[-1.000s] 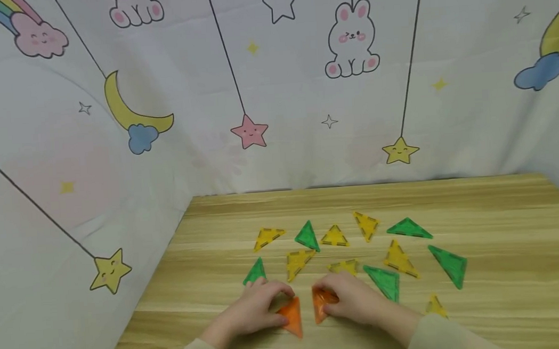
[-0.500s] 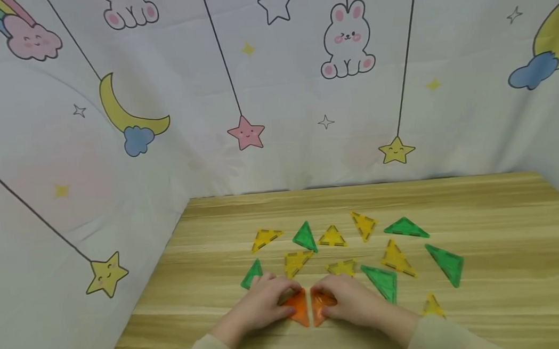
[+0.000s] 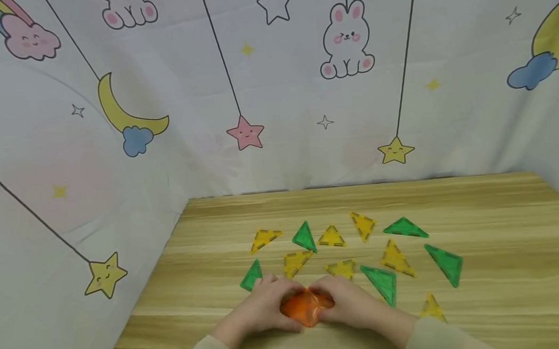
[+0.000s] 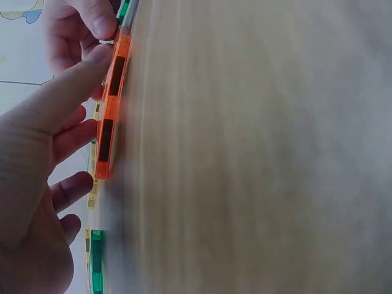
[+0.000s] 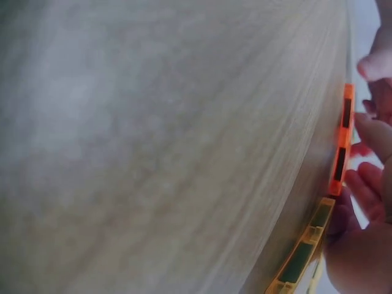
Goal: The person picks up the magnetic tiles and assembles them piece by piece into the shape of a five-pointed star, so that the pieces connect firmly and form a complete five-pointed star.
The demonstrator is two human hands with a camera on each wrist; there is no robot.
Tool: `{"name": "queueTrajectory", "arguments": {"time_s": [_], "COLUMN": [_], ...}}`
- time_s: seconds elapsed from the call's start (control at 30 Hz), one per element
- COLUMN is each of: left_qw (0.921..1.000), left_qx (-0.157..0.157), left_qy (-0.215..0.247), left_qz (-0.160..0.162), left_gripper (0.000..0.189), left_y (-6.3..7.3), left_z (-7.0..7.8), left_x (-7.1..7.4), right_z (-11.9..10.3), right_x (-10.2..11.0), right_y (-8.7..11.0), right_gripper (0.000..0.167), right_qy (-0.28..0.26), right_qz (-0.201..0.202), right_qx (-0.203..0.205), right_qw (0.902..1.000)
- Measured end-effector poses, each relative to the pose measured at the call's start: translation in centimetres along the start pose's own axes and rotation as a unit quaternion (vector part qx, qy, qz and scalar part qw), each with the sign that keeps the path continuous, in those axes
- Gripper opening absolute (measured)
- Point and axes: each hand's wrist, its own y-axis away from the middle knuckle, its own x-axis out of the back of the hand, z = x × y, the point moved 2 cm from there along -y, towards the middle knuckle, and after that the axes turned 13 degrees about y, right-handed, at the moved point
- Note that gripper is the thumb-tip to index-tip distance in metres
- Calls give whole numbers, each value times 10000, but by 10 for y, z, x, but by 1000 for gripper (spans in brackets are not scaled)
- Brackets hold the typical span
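Two orange triangular magnetic tiles stand edge to edge at the front middle of the table, the left tile (image 3: 294,307) and the right tile (image 3: 322,301) meeting along a ridge-like seam. Curled fingers of my left hand (image 3: 268,306) hold the left tile, its thumb low on the near side. My right hand (image 3: 347,301) pinches the right tile between thumb and fingers. Close up in the left wrist view, an orange edge (image 4: 107,138) shows dark magnet strips beside the thumb. The right wrist view has an orange edge (image 5: 343,147) by the right thumb.
Several yellow and green triangular tiles lie flat beyond and beside the hands, among them a green tile (image 3: 252,276) by the left hand, a green tile (image 3: 383,284) by the right wrist and a yellow tile (image 3: 433,309) near the right sleeve. A printed cloth (image 3: 274,89) hangs behind the table.
Both hands have brought the two orange tiles together, the left one moving right, until the gap between them closed. The left thumb has slid down toward the tile's near edge.
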Motion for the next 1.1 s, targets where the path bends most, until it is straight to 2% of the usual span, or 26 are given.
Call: {"name": "queueTrajectory", "arguments": {"time_s": [0.17,0.3,0.53,0.7,0.8,0.97,1.1], "left_qw": [9998,9999,9999,10000,9999,9996,9996], "left_qx": [-149,-80,-12,12,28,50,42], "left_qy": [-98,-67,-110,-97,-45,12,-1], "left_qz": [-39,-9,16,-17,-110,-274,-263], "left_gripper": [63,62,62,63,63,62,61], "left_y": [0,1,2,0,-2,-5,-5], "left_z": [0,0,-1,0,1,2,2], "left_x": [-1,-1,-2,-1,0,-1,-1], "right_z": [0,-3,5,26,37,50,57], "right_x": [-2,-3,10,31,38,45,48], "right_y": [-1,-4,0,5,7,10,11], "right_gripper": [48,49,53,52,53,59,63], "right_qy": [62,130,17,435,639,988,1285], "right_qz": [-189,-233,-34,255,193,140,147], "right_qx": [-98,-80,-282,-516,-567,-401,-297], "right_qw": [9998,9996,9996,9974,9962,9942,9912]}}
